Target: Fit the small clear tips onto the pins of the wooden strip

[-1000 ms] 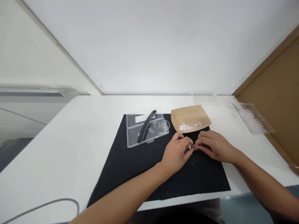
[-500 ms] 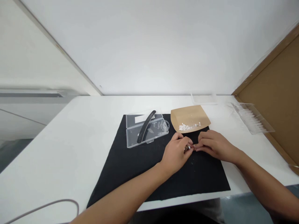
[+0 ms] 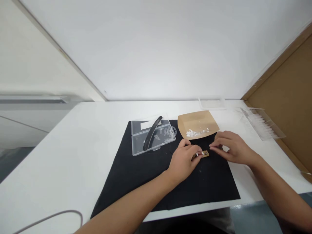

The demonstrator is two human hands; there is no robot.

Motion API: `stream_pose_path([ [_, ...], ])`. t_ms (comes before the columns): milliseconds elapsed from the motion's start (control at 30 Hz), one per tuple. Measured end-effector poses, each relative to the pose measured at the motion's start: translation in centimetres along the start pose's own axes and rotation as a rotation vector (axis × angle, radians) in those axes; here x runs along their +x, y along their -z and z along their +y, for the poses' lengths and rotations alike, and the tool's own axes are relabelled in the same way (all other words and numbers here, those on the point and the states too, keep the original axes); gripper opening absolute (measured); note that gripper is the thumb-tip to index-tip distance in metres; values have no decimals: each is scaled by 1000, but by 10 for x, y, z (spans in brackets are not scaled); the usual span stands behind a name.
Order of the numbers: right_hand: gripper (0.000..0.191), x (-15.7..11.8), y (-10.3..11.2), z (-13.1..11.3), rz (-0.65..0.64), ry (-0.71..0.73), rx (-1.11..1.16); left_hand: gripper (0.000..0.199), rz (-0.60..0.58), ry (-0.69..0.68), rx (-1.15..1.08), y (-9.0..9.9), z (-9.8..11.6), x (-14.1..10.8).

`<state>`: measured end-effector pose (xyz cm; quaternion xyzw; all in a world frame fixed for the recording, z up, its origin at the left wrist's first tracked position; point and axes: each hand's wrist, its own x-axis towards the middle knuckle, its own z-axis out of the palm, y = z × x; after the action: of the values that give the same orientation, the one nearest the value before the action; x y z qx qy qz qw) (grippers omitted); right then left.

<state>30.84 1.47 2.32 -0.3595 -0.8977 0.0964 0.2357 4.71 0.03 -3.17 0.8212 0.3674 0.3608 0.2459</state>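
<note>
My left hand [image 3: 183, 161] is closed around a small tan strip [image 3: 207, 154] over the black cloth [image 3: 146, 182]. The strip's right end sticks out past the fingertips, with a small dark round spot on it. Tiny white pieces show by my left fingertips. Just right of the strip, apart from it, my right hand [image 3: 231, 148] has thumb and forefinger pinched together. Whatever those fingers may hold is too small to make out. Behind both hands a brown paper tray [image 3: 200, 118] contains a pile of small white pieces [image 3: 192, 133].
A clear hinged box [image 3: 136, 148] lies open on the cloth with transparent nail tips inside and a curved black nail file [image 3: 152, 133] across it. At right, a clear case of pale tips [image 3: 263, 125] sits near the cardboard side [image 3: 290, 87]. A cable [image 3: 60, 213] loops at front left.
My right hand has drawn away from my left fingers, a little right and up, uncovering the strip's right end. My left hand stays in place.
</note>
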Motion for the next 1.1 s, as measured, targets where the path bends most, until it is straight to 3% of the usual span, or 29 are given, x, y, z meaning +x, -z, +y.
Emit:
stream_pose_path([
  [167,11,-15,22,34,-69,-207,-136,15,-7,-89,19,2,1,2],
  [300,13,-25,27,49,-86,-300,-238,18,-11,-116,47,2,2,3],
  [667,16,-28,29,53,-247,-480,-265,7,98,-217,4,-1,-1,4],
  [1100,13,-20,18,42,-274,-485,-329,11,90,-237,27,-3,-3,3],
])
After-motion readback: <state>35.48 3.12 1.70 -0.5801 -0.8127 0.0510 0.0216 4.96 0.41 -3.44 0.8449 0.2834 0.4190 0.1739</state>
